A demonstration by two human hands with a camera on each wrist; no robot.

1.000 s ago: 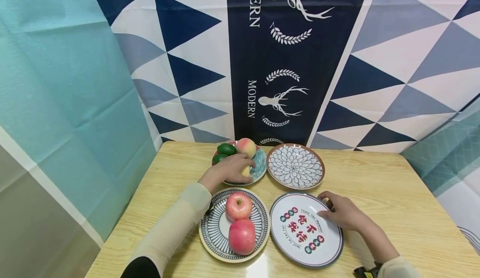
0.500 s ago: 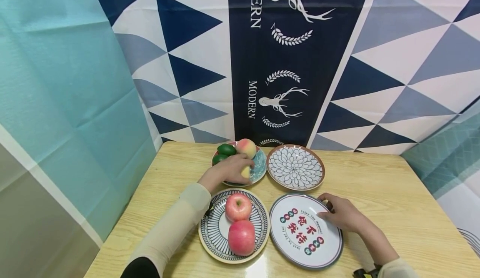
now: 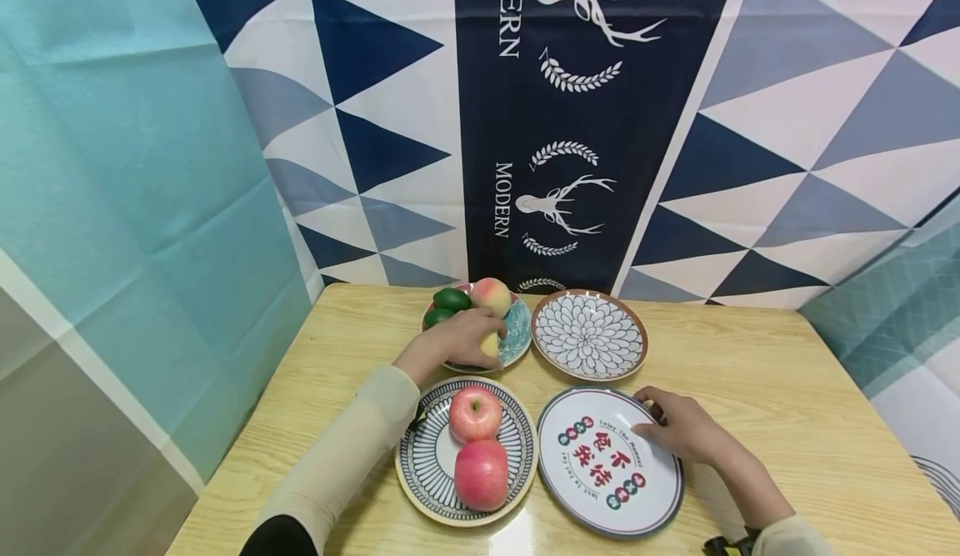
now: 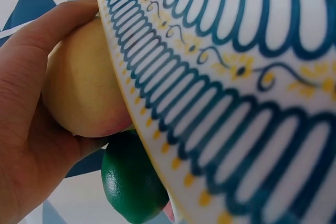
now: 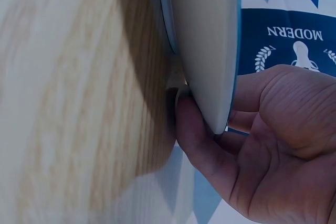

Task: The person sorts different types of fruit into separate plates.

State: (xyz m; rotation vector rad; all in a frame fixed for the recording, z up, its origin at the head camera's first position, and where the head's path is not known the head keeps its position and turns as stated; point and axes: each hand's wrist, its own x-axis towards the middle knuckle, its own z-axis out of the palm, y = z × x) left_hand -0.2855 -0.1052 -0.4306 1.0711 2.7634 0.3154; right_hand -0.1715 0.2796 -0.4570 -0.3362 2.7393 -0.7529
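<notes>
The yellowish fruit (image 4: 86, 80) sits in the left hand (image 3: 463, 339), fingers curled round it, on or just above the red-and-teal plate (image 3: 517, 331) near two green fruits (image 3: 452, 299), while the right hand (image 3: 681, 427) pinches the white lettered plate (image 3: 656, 493) by its edge.

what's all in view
Striped plate: one, blue-white, front left
Lettered plate: one, white, front right
Petal plate: one, brown-rimmed, back right
Teal plate: one, teal-red, back left
Apples: two, red, striped plate
Peaches: two, yellow-pink, teal plate
Green fruits: two, dark, teal plate
Table: one, tan, beneath
Deer-print hanging: one, navy-white, behind
Side hangings: two, partly teal, flanking
Wrist device: one, black, right wrist
Sleeves: two, cream, forearms
Left hand: one, gripping nearer peach
Right hand: one, gripping lettered plate
</notes>
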